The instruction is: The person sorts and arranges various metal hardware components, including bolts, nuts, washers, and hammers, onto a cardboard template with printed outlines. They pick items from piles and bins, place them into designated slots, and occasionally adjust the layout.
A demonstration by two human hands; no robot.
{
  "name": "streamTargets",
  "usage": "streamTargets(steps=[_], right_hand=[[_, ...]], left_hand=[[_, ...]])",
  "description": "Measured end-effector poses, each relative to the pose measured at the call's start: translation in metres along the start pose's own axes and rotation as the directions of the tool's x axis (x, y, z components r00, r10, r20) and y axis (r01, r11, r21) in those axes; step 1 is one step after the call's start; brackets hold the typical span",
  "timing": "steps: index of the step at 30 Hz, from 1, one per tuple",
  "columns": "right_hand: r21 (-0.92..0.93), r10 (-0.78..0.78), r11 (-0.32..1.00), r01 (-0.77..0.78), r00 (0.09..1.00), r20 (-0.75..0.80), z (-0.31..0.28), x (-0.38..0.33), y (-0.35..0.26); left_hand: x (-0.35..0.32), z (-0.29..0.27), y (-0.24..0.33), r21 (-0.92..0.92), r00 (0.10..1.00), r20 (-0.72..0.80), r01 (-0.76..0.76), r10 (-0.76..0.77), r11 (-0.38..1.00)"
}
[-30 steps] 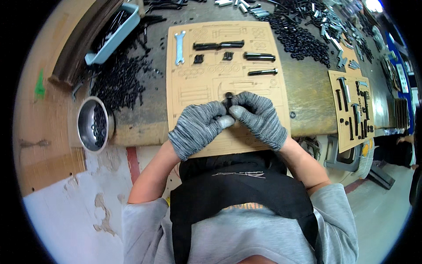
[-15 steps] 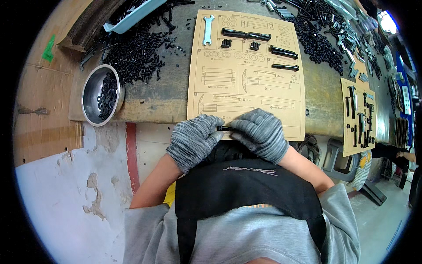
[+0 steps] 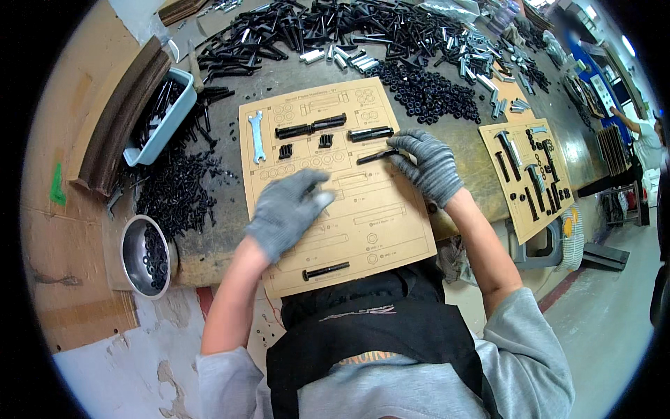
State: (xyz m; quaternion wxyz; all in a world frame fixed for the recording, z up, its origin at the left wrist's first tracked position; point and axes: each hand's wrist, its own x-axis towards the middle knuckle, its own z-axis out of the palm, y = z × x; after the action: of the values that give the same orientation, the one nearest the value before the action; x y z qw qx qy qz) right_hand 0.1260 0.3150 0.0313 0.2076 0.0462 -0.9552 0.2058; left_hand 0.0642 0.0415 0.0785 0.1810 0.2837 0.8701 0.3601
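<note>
A printed tan cardboard sheet (image 3: 335, 244) lies slightly turned on the bench before me, its near edge at my apron. My right hand (image 3: 431, 166), in a grey striped glove, has its fingertips around the right end of a black bolt (image 3: 375, 156) on the sheet. My left hand (image 3: 287, 213), gloved alike, hovers over the sheet's left part with fingers apart and nothing in them. A pale open-ended wrench (image 3: 257, 136), long black bolts (image 3: 310, 126), a thick black bolt (image 3: 370, 133) and small black parts (image 3: 285, 151) lie farther up. Another black bolt (image 3: 326, 270) rests near the bottom edge.
Left stand a metal bowl of black rings (image 3: 125, 255), a heap of small black screws (image 3: 178, 199) and a light blue tray (image 3: 162, 133). Behind lie piles of black bolts (image 3: 314, 28), black nuts (image 3: 426, 91) and silver tubes. A second filled sheet (image 3: 520, 216) lies right.
My hands have parted and moved up over the sheet from its near edge. A black bolt now lies near that edge. The sheet appears turned and the view reaches farther across the bench.
</note>
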Motion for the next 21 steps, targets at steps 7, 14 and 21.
streamTargets(steps=[7, 14, 21], right_hand=[[-0.109, 0.004, 0.994, 0.002, 0.998, 0.059, 0.021, 0.002, 0.022], [0.108, 0.160, 0.982, -0.154, 0.986, -0.051, 0.002, 0.038, 0.028], [-0.466, 0.299, 0.868, -0.173, 0.931, 0.211, 0.057, 0.199, 0.103]], left_hand=[[0.091, 0.073, -0.019, 0.254, 0.960, -0.114, -0.221, 0.256, 0.942], [0.084, 0.047, -0.012, 0.062, 0.979, -0.066, -0.190, 0.194, 0.980], [0.054, -0.025, -0.073, -0.139, 0.831, -0.557, -0.091, -0.002, 0.986]])
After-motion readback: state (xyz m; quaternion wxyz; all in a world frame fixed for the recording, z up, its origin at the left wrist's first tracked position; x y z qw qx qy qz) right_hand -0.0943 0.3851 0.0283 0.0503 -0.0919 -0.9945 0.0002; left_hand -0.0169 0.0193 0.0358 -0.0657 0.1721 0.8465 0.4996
